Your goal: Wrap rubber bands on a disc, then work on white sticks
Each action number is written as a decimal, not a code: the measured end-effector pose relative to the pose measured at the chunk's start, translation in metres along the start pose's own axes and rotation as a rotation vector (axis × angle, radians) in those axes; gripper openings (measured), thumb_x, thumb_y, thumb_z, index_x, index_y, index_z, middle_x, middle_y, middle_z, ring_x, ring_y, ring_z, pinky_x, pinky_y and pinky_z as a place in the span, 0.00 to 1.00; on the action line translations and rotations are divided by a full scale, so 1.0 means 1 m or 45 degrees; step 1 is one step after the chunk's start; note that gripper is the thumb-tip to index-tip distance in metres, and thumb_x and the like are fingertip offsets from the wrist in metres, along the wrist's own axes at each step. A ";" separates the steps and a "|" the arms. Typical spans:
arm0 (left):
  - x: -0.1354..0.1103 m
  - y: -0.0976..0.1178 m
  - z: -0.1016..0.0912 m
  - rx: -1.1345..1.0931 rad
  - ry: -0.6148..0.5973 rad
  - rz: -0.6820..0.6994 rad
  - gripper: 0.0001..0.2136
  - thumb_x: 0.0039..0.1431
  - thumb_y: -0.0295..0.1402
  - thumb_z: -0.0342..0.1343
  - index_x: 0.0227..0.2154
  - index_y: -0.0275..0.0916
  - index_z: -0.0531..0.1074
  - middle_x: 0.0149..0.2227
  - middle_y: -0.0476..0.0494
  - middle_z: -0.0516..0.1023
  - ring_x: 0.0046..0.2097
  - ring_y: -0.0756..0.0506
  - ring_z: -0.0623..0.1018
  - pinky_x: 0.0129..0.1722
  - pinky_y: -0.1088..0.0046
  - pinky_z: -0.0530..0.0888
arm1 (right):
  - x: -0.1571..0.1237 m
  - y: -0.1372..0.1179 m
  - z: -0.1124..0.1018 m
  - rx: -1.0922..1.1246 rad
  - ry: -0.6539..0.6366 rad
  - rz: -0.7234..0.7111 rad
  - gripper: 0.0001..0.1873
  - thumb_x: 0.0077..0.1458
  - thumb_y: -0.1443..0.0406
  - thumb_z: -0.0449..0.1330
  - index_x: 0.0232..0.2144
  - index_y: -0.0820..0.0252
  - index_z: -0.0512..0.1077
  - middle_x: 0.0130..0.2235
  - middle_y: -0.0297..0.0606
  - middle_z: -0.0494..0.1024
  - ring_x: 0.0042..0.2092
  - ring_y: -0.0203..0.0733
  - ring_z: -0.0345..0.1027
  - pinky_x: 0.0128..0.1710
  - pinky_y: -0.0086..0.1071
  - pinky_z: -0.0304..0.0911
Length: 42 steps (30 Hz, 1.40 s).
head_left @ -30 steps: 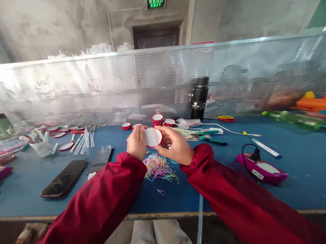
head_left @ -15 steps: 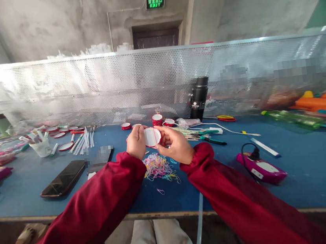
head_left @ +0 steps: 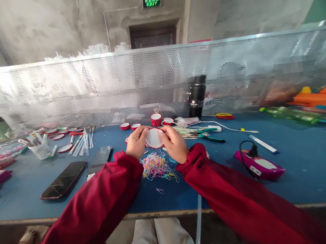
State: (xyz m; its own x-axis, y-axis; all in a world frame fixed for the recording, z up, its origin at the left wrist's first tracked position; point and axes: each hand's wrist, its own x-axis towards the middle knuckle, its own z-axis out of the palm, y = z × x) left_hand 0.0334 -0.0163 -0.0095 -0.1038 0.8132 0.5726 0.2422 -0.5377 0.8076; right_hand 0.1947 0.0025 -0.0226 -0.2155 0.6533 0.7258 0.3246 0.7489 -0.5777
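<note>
Between my two hands is a round white disc with a red rim [head_left: 153, 138], its white face turned towards me. My left hand [head_left: 137, 141] grips its left edge with closed fingers. On the other side, my right hand [head_left: 174, 142] pinches the right edge, and a thin red line runs down the face near that thumb. Just below lies a loose pile of small coloured loops [head_left: 157, 165], pink, yellow and blue. Beyond the hands stand a stack of red-rimmed round pieces [head_left: 156, 119] and several lower ones.
A black bottle [head_left: 198, 97] stands behind, near green-handled pliers [head_left: 211, 136]. Two phones, one a dark phone [head_left: 64, 180], lie left, past them a cup of markers [head_left: 41, 149]. At right are a purple power strip [head_left: 259, 164] and a green bottle [head_left: 293, 116]. A perforated metal screen [head_left: 110, 81] borders the table.
My right hand has shifted up the disc's right edge, its fingers now nearer the top. The disc is tipped slightly differently and sits a little lower. The view has shifted slightly.
</note>
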 end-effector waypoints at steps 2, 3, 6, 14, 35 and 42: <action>0.002 0.000 -0.002 -0.117 -0.068 -0.135 0.18 0.58 0.47 0.53 0.39 0.37 0.78 0.28 0.46 0.75 0.25 0.52 0.70 0.21 0.77 0.66 | 0.000 0.002 0.000 -0.135 0.016 -0.042 0.08 0.63 0.60 0.50 0.37 0.56 0.66 0.30 0.37 0.75 0.29 0.42 0.69 0.29 0.34 0.59; 0.002 0.001 -0.003 -0.161 -0.079 -0.195 0.18 0.57 0.47 0.54 0.39 0.37 0.79 0.28 0.46 0.76 0.25 0.52 0.70 0.21 0.77 0.66 | 0.000 0.003 -0.001 -0.187 0.017 -0.056 0.09 0.63 0.60 0.50 0.37 0.56 0.66 0.30 0.38 0.76 0.30 0.43 0.69 0.30 0.34 0.59; 0.004 0.003 -0.006 -0.205 -0.041 -0.288 0.18 0.54 0.45 0.59 0.37 0.36 0.80 0.29 0.44 0.76 0.25 0.52 0.71 0.21 0.77 0.68 | 0.000 0.003 -0.002 -0.306 0.012 -0.080 0.10 0.64 0.59 0.49 0.39 0.57 0.67 0.32 0.39 0.77 0.32 0.44 0.71 0.32 0.34 0.59; 0.005 0.003 -0.006 -0.216 0.013 -0.328 0.16 0.48 0.43 0.63 0.33 0.34 0.80 0.25 0.47 0.74 0.25 0.54 0.70 0.22 0.78 0.69 | 0.000 0.003 -0.001 -0.440 -0.007 -0.095 0.11 0.64 0.59 0.49 0.40 0.57 0.68 0.33 0.40 0.79 0.35 0.45 0.73 0.34 0.32 0.59; 0.000 0.006 -0.001 -0.317 -0.250 -0.250 0.26 0.51 0.35 0.63 0.54 0.36 0.72 0.43 0.39 0.80 0.36 0.48 0.79 0.26 0.77 0.75 | 0.007 0.013 -0.002 -0.102 0.175 0.023 0.14 0.62 0.59 0.51 0.47 0.57 0.68 0.31 0.39 0.80 0.30 0.44 0.73 0.31 0.35 0.67; -0.003 0.004 -0.001 -0.090 -0.394 0.059 0.34 0.48 0.31 0.64 0.60 0.33 0.64 0.44 0.36 0.80 0.36 0.48 0.79 0.36 0.69 0.78 | 0.012 0.014 -0.005 -0.040 0.255 -0.001 0.16 0.60 0.62 0.51 0.48 0.57 0.73 0.48 0.42 0.80 0.46 0.47 0.75 0.45 0.39 0.70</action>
State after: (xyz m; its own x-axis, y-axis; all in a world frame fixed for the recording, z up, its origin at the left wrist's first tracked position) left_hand 0.0342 -0.0214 -0.0082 0.2069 0.8110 0.5473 0.1712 -0.5808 0.7958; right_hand 0.2013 0.0203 -0.0203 -0.0295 0.6150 0.7880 0.3539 0.7437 -0.5671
